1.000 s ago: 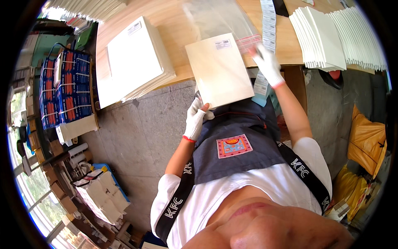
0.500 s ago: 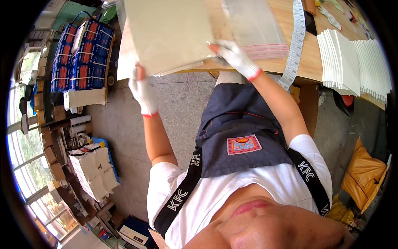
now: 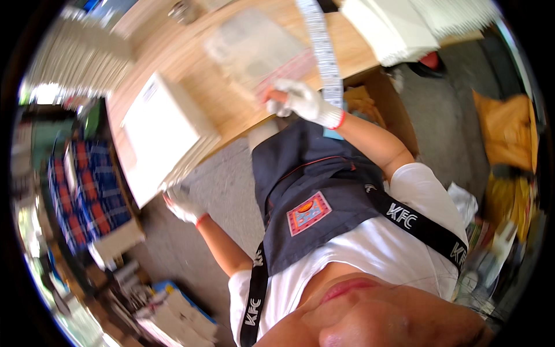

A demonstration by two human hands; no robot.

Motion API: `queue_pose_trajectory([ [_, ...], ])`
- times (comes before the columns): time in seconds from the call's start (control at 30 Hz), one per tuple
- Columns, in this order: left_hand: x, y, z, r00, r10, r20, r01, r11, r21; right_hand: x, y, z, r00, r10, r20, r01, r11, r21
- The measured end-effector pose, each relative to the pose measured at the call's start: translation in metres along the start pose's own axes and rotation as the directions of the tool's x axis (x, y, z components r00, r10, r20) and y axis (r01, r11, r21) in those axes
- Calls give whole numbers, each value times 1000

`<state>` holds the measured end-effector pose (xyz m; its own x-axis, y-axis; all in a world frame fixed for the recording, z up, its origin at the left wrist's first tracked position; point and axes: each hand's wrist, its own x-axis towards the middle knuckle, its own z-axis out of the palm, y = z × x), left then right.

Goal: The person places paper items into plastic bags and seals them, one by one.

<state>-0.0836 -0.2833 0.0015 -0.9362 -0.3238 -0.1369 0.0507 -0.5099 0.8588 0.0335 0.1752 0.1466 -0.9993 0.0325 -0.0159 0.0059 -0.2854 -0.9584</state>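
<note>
My left hand (image 3: pixel 185 207), in a white glove with red cuff and bare fingertips, is at the near left corner of a stack of flat white boards (image 3: pixel 167 124). Its fingers reach out along the stack's edge, blurred; I cannot tell whether they touch it. Over the front edge of the wooden table (image 3: pixel 231 118) hovers my right hand (image 3: pixel 303 103), gloved the same way, fingers loosely bent and nothing visible in them. Just beyond it lie clear plastic bags (image 3: pixel 254 43) with a pink strip along one edge.
A long printed label strip (image 3: pixel 324 49) runs down over the table edge. White folded stacks (image 3: pixel 393 29) stand at the far right, another pale stack (image 3: pixel 81 58) at the far left. Blue-and-red strapped packs (image 3: pixel 89 191) are on the left, an orange sack (image 3: pixel 509 130) on the right.
Both hands held a flat cream board in clear film before; now neither holds it. My view has swung left, bringing the white board stack into sight. My left hand is lower and farther left.
</note>
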Motion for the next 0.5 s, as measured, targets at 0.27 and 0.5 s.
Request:
queue_pose_trajectory([
  [0.27,-132,-107,33,971,9,239,-153,792,591,-147,-46,-264,68,-374,-925,22,927,-374],
  [0.5,-162,-80,174,355,153,922,-902,314,295,-194,-55,-403,239,34,-970,9,999,38],
])
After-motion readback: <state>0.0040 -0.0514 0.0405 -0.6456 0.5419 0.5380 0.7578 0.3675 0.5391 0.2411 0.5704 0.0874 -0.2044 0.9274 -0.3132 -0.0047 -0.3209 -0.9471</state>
